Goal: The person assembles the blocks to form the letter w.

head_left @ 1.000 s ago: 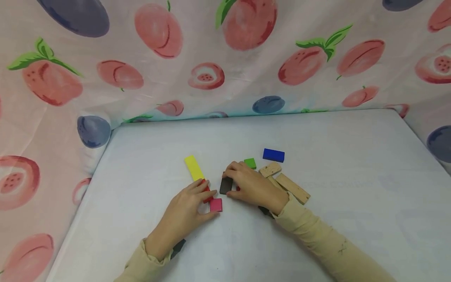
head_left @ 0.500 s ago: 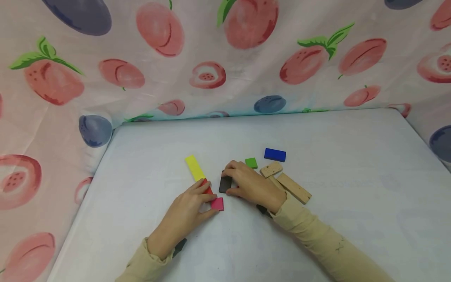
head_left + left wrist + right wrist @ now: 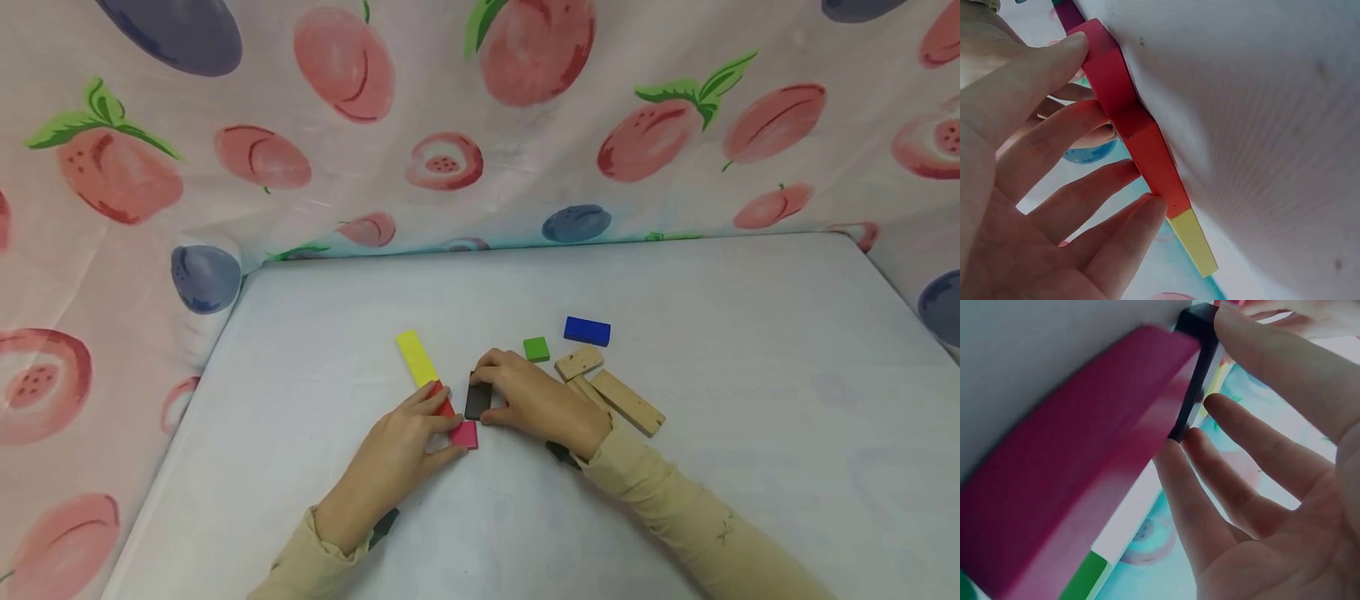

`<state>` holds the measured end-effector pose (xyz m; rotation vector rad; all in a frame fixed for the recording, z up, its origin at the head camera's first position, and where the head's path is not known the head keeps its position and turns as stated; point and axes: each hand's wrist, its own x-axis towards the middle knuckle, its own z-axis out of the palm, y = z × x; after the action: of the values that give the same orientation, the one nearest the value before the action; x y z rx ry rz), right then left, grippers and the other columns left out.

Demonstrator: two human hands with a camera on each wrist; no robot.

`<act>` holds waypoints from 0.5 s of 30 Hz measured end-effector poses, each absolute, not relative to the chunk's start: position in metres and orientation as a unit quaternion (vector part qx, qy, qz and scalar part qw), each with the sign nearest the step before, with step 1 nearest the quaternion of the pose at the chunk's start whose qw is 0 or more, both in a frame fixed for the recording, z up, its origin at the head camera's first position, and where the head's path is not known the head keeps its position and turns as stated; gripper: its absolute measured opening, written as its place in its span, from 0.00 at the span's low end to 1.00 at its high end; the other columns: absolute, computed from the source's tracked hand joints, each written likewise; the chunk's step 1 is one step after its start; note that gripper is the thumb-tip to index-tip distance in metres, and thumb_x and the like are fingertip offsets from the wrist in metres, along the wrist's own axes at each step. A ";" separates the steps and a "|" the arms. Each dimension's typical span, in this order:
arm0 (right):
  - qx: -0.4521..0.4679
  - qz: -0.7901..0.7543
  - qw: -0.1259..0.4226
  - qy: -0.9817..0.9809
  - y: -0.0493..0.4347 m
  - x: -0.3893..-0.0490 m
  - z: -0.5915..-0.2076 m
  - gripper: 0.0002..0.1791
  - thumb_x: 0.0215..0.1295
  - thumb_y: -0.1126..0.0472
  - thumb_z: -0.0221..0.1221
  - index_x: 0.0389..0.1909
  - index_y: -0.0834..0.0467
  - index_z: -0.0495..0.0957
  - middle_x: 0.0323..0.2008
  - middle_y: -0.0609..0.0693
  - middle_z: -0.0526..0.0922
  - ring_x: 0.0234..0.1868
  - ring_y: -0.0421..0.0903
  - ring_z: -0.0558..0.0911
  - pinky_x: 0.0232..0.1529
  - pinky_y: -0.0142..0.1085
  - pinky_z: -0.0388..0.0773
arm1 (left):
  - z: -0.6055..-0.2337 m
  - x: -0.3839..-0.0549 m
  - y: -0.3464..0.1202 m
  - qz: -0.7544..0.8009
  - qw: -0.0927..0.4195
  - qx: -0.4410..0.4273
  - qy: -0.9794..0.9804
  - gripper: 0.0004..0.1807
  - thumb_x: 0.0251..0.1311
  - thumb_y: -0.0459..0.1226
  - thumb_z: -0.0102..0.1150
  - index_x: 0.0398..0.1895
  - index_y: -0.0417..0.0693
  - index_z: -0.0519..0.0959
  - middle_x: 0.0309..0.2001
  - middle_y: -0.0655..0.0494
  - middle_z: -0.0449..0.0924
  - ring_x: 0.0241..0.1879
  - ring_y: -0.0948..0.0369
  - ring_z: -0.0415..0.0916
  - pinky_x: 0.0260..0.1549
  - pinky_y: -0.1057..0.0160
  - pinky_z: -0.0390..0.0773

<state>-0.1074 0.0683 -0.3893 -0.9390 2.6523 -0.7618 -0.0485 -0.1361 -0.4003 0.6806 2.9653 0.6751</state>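
My left hand (image 3: pixel 390 446) pinches a pink block (image 3: pixel 466 436) between thumb and index finger. Its other fingers lie along a red block (image 3: pixel 443 404), which runs in line with a yellow block (image 3: pixel 415 354); the left wrist view shows the pink block (image 3: pixel 1110 78) against the red block's end. On the white surface just beyond the pink block, my right hand (image 3: pixel 536 400) grips a black block (image 3: pixel 477 402) by its ends, thumb at the near one. A magenta block (image 3: pixel 1072 462) looms large in the right wrist view; my right hand hides it from the head camera.
Behind the right hand sit a small green block (image 3: pixel 536 349) and a blue block (image 3: pixel 587 331). Several plain wooden blocks lie to its right, including a long one (image 3: pixel 628 402). A fruit-print cloth (image 3: pixel 525 150) rises behind the white table (image 3: pixel 712 333).
My right hand has drawn the black block slightly nearer and left, toward the pink block. The left hand has nudged the pink and red blocks a little, then stayed about still.
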 end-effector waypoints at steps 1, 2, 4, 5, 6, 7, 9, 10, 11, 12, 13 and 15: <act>-0.320 -0.261 0.117 0.903 0.068 -0.107 -0.389 0.23 0.57 0.61 0.72 0.54 0.61 0.81 0.53 0.54 0.78 0.55 0.49 0.77 0.58 0.41 0.78 | -0.400 -0.049 -0.136 0.217 0.013 0.218 0.951 0.18 0.50 0.43 0.77 0.44 0.47 0.88 0.61 0.43 0.78 0.68 0.44 0.68 0.59 0.47 0.76; -0.320 -0.262 0.119 0.902 0.068 -0.106 -0.388 0.23 0.57 0.61 0.72 0.54 0.61 0.81 0.53 0.54 0.78 0.55 0.49 0.77 0.58 0.41 0.78 | -0.400 -0.049 -0.136 0.217 0.012 0.218 0.951 0.18 0.50 0.43 0.77 0.44 0.47 0.88 0.61 0.43 0.78 0.68 0.44 0.68 0.59 0.47 0.76; -0.322 -0.262 0.122 0.902 0.067 -0.106 -0.387 0.23 0.57 0.61 0.72 0.53 0.61 0.81 0.53 0.54 0.78 0.55 0.49 0.77 0.58 0.41 0.78 | -0.400 -0.049 -0.136 0.216 0.012 0.217 0.952 0.18 0.50 0.43 0.77 0.44 0.47 0.88 0.61 0.43 0.78 0.68 0.44 0.68 0.59 0.48 0.76; -0.321 -0.262 0.123 0.902 0.067 -0.106 -0.387 0.23 0.56 0.61 0.72 0.53 0.61 0.81 0.53 0.54 0.78 0.55 0.49 0.77 0.58 0.41 0.78 | -0.400 -0.049 -0.136 0.216 0.012 0.217 0.952 0.18 0.50 0.43 0.77 0.44 0.47 0.88 0.61 0.43 0.78 0.68 0.44 0.68 0.59 0.48 0.76; -0.321 -0.260 0.123 0.902 0.067 -0.106 -0.387 0.23 0.56 0.61 0.72 0.53 0.61 0.81 0.53 0.54 0.78 0.55 0.49 0.77 0.58 0.41 0.78 | -0.400 -0.049 -0.136 0.216 0.012 0.217 0.952 0.18 0.50 0.43 0.77 0.44 0.47 0.88 0.61 0.43 0.78 0.68 0.44 0.68 0.59 0.48 0.76; -0.321 -0.259 0.123 0.903 0.067 -0.106 -0.387 0.23 0.56 0.61 0.72 0.53 0.61 0.81 0.53 0.54 0.78 0.55 0.49 0.77 0.58 0.41 0.78 | -0.400 -0.049 -0.135 0.215 0.012 0.217 0.952 0.18 0.50 0.43 0.77 0.44 0.47 0.88 0.61 0.43 0.78 0.68 0.44 0.68 0.59 0.48 0.76; -0.321 -0.256 0.123 0.903 0.067 -0.106 -0.387 0.23 0.57 0.60 0.72 0.54 0.61 0.81 0.53 0.54 0.78 0.55 0.49 0.77 0.58 0.40 0.78 | -0.400 -0.049 -0.135 0.216 0.012 0.217 0.952 0.18 0.50 0.43 0.77 0.45 0.47 0.88 0.61 0.43 0.78 0.68 0.44 0.68 0.59 0.48 0.76; -0.322 -0.255 0.123 0.904 0.067 -0.106 -0.387 0.23 0.57 0.60 0.72 0.54 0.61 0.81 0.53 0.54 0.78 0.55 0.49 0.77 0.58 0.40 0.78 | -0.400 -0.048 -0.135 0.216 0.012 0.217 0.952 0.18 0.50 0.43 0.77 0.45 0.47 0.88 0.61 0.43 0.78 0.68 0.44 0.68 0.59 0.48 0.76; -0.322 -0.255 0.123 0.904 0.067 -0.106 -0.387 0.23 0.57 0.60 0.72 0.54 0.60 0.81 0.54 0.53 0.78 0.55 0.48 0.77 0.59 0.40 0.78 | -0.400 -0.048 -0.135 0.216 0.011 0.218 0.952 0.18 0.50 0.43 0.77 0.44 0.47 0.88 0.61 0.43 0.78 0.68 0.44 0.68 0.59 0.48 0.76; -0.323 -0.254 0.122 0.903 0.067 -0.106 -0.387 0.23 0.57 0.59 0.72 0.54 0.60 0.81 0.53 0.53 0.78 0.55 0.48 0.77 0.58 0.40 0.78 | -0.400 -0.048 -0.135 0.217 0.011 0.217 0.952 0.18 0.50 0.43 0.77 0.44 0.47 0.89 0.61 0.43 0.78 0.68 0.44 0.68 0.59 0.48 0.76; -0.325 -0.254 0.120 0.903 0.067 -0.106 -0.387 0.23 0.57 0.59 0.72 0.54 0.60 0.81 0.53 0.53 0.78 0.55 0.48 0.77 0.58 0.40 0.78 | -0.400 -0.048 -0.135 0.217 0.011 0.218 0.952 0.18 0.50 0.43 0.77 0.44 0.47 0.89 0.61 0.43 0.78 0.68 0.44 0.68 0.59 0.48 0.76; -0.330 -0.252 0.114 0.903 0.068 -0.106 -0.387 0.23 0.58 0.58 0.72 0.54 0.60 0.81 0.53 0.53 0.78 0.55 0.47 0.77 0.58 0.39 0.78 | -0.399 -0.048 -0.135 0.218 0.011 0.217 0.951 0.18 0.49 0.43 0.77 0.44 0.47 0.89 0.61 0.43 0.78 0.68 0.44 0.68 0.59 0.48 0.76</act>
<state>-0.1060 0.0682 -0.3874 -0.9670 2.6475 -0.7397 -0.0482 -0.1353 -0.3995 0.6781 2.9676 0.6784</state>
